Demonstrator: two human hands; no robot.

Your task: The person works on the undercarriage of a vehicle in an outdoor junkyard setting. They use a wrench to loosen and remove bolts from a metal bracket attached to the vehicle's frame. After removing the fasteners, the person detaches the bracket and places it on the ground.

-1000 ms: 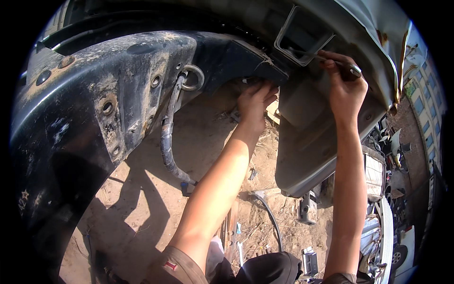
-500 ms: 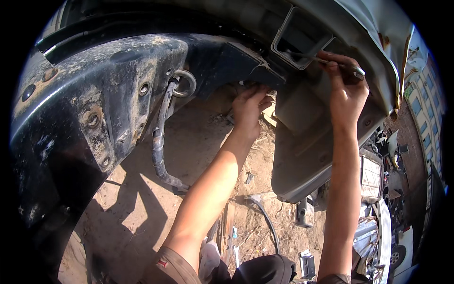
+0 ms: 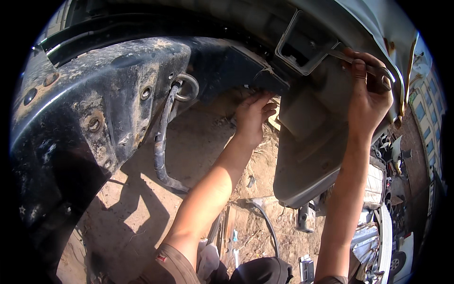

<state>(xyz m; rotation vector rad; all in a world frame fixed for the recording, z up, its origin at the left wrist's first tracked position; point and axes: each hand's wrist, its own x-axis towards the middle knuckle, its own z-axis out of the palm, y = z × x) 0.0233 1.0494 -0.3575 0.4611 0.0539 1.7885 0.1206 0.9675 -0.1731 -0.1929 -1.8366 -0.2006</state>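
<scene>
My right hand [image 3: 370, 94] grips a slender steel tool [image 3: 347, 57], probably a wrench, whose far end reaches the right edge of a rectangular rimmed opening [image 3: 307, 42] in the grey underside panel [image 3: 302, 151]. My left hand [image 3: 253, 113] is raised beneath the dark steel frame [image 3: 227, 66] at its right end, fingers curled against something I cannot make out, fingertips partly hidden. Left of that hand, a worn grey hose [image 3: 161, 156] hangs beside a metal hook loop [image 3: 191, 87] on the dirty, riveted frame.
Dirt ground [image 3: 137, 199] lies below, with a black hose [image 3: 267, 222], a timber strip [image 3: 229, 222] and small tools [image 3: 236, 255]. Assorted metal parts [image 3: 369, 236], a white vehicle [image 3: 402, 255] and a building [image 3: 425, 113] are at the right. Bent sheet metal [image 3: 402, 104] edges the panel.
My right hand has moved right with the tool, whose end has shifted to the opening's right edge. My left hand stays under the frame, its fingers moving slightly.
</scene>
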